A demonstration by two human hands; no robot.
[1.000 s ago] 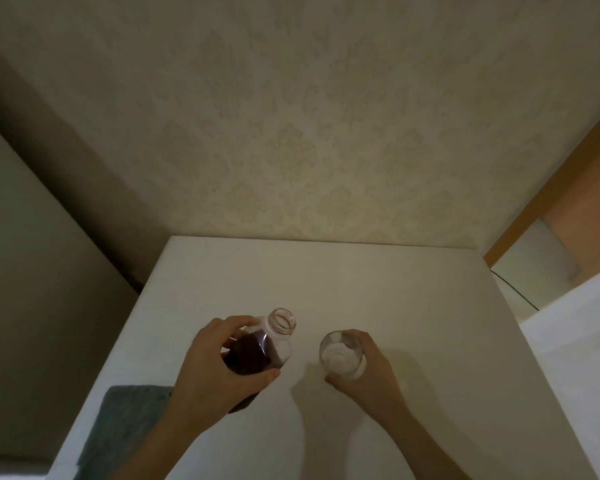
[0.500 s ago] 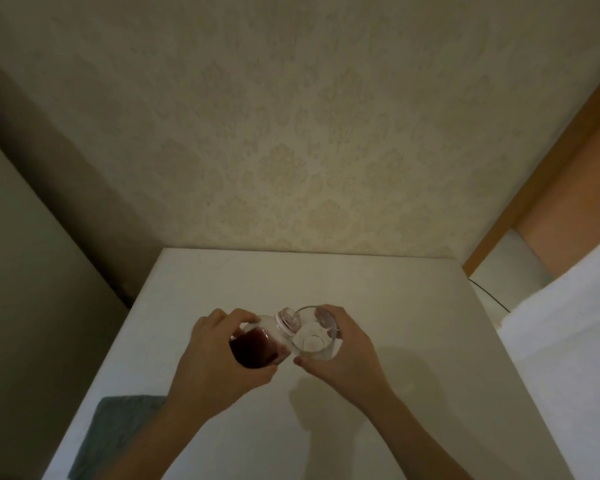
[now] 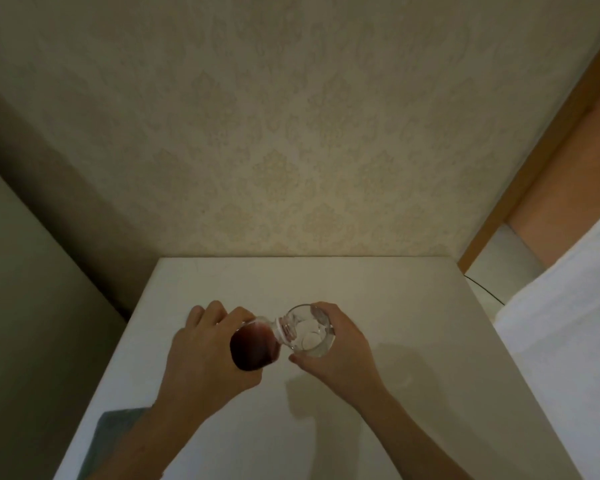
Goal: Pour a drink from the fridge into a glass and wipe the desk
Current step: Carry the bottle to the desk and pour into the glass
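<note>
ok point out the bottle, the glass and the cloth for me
bottle [image 3: 253,348], head view, on its dark liquid-filled body
glass [image 3: 310,336], head view, on the clear inside near its base
cloth [image 3: 113,427], head view, on the grey fabric at the desk's near left edge

Dark red drink [image 3: 253,348]; perhaps grey-green cloth [image 3: 118,431]

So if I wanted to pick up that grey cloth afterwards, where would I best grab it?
Probably its far corner, pinched from above. The cloth lies flat at the near left edge of the desk, so there is nothing to wrap fingers around; only a bit of it shows. Both hands are busy: the left hand tilts the bottle, the right hand holds the glass.
</note>
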